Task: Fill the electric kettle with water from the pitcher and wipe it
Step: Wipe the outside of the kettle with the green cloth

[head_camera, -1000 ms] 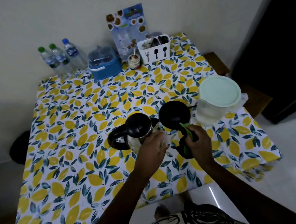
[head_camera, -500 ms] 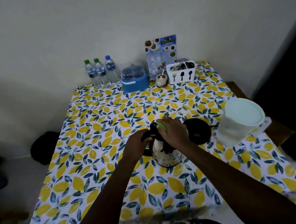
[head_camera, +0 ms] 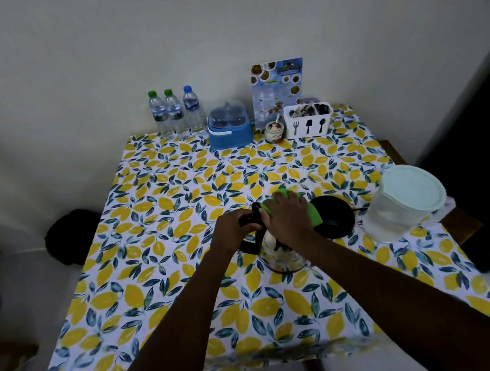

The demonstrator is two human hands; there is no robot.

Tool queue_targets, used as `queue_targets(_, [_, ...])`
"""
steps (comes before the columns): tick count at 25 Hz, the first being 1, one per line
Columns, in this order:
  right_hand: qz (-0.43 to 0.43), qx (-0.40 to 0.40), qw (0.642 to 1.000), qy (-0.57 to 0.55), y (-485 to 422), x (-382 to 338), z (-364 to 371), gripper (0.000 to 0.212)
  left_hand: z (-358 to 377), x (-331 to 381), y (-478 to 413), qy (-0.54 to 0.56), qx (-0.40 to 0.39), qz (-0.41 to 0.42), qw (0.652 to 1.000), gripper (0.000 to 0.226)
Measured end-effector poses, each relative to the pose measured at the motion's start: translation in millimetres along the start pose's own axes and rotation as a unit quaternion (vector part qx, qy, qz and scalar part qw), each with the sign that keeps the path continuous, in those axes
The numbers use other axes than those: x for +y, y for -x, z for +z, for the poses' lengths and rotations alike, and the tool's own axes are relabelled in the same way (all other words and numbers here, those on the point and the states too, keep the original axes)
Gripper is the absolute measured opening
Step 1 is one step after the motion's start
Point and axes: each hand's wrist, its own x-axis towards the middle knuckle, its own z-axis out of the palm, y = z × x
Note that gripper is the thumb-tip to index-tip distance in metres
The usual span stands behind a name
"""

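A table (head_camera: 184,251) under a lemon-print cloth fills most of the view, its far edge against the wall and its right edge near a dark doorway. The left half of the cloth is bare (the widest open room). The pitcher (head_camera: 401,203), lidded and holding water, stands at the right edge, just beside the round black base (head_camera: 335,217). The kettle (head_camera: 280,250) sits on the cloth near the middle, left of the base and touching or overlapping it from this angle; both hands cover its top, so only the glass body and part of the black handle show. The left hand (head_camera: 233,231) has its fingers wrapped around the handle. The right hand (head_camera: 289,220) presses a green cloth (head_camera: 315,216) onto the kettle's top, fingers curled over it. Along the far edge stand three bottles (head_camera: 175,112), a blue container (head_camera: 229,127), a menu card (head_camera: 278,89), a small jar (head_camera: 274,130) and a cutlery holder (head_camera: 308,121), well apart from the kettle. A dark shape (head_camera: 73,236) on the floor at left is hard to make out.
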Motion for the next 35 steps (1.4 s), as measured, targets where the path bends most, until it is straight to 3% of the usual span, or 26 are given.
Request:
queue_targets(4, [0.066, -0.182, 0.979, -0.068, -49.9, 2.1, -11.9, 0.045, -0.8, -0.5, 1.6, 0.027, -0.005, 0.001, 1.000, 0.034])
queue_targets(8, [0.101, -0.322, 0.914, -0.226, -80.4, 24.8, -17.4, 0.031, -3.5, 7.3, -2.9, -0.043, -0.061, 0.005, 0.997, 0.049])
queue_targets(11, [0.162, -0.362, 0.857, -0.328, -82.7, 47.6, -21.7, 0.029, -1.4, 10.8, -9.0, -0.093, -0.098, -0.004, 0.991, 0.055])
queue_targets(15, [0.233, -0.358, 0.809, -0.405, -59.1, 86.3, -25.9, 0.033, 7.2, 8.4, -6.2, -0.086, -0.079, 0.015, 0.993, 0.048])
queue_targets(16, [0.274, -0.342, 0.782, -0.443, -45.5, 94.6, -23.1, 0.033, 8.7, 6.7, -6.5, -0.082, -0.076, 0.022, 0.993, 0.046])
queue_targets(18, [0.358, -0.306, 0.658, -0.588, -11.6, 101.0, -11.4, 0.033, 10.7, 3.1, -8.8, -0.082, -0.070, 0.029, 0.994, 0.047])
queue_targets(19, [0.376, -0.263, 0.589, -0.665, 6.8, 96.0, -4.8, 0.031, 11.0, 0.5, -10.1, -0.084, -0.068, 0.024, 0.994, 0.049])
queue_targets(21, [0.385, -0.124, 0.509, -0.760, 38.9, 74.3, 17.7, 0.033, 10.8, -1.9, -11.1, -0.077, -0.069, 0.024, 0.994, 0.050])
queue_targets(24, [0.374, 0.022, 0.502, -0.779, 66.6, 24.1, 49.3, 0.051, 8.1, 1.4, -11.3, -0.080, -0.080, 0.035, 0.993, 0.053])
queue_targets(25, [0.393, 0.049, 0.522, -0.756, 70.6, 7.8, 56.8, 0.060, 6.7, 1.8, -12.7, -0.090, -0.092, 0.039, 0.991, 0.053])
queue_targets(28, [0.418, 0.101, 0.667, -0.608, 67.1, -34.3, 36.5, 0.060, 1.4, -0.2, -17.2, -0.097, -0.126, 0.052, 0.986, 0.049])
queue_targets(29, [0.414, 0.114, 0.689, -0.584, 64.2, -42.0, 26.5, 0.057, -0.2, -1.2, -18.7, -0.098, -0.131, 0.057, 0.985, 0.048])
queue_targets(32, [0.399, 0.166, 0.706, -0.561, 56.5, -35.0, 27.3, 0.062, -5.0, 0.1, -17.6, -0.091, -0.146, 0.077, 0.982, 0.045])
queue_targets(35, [0.408, 0.200, 0.677, -0.579, 59.8, -31.6, 37.4, 0.063, -6.6, 2.0, -15.9, -0.085, -0.148, 0.090, 0.981, 0.044])
